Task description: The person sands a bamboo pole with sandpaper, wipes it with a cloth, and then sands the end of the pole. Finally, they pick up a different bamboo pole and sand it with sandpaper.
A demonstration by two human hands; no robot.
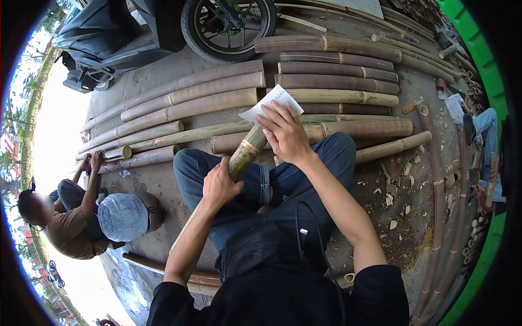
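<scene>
A short green-brown bamboo pole slants over my crossed legs, its far end raised. My left hand is wrapped round its near part. A white sheet of sandpaper with grey printing on its back lies over the far end. My right hand presses that sheet against the bamboo, its fingers spread on the paper. The bamboo's far tip is hidden under the sheet.
Bamboo poles lie in rows ahead. A motorcycle wheel stands beyond them. At the left, a person crouches by a clear plastic-wrapped container, hands at a pole. Another person is at the right. Wood chips litter the ground.
</scene>
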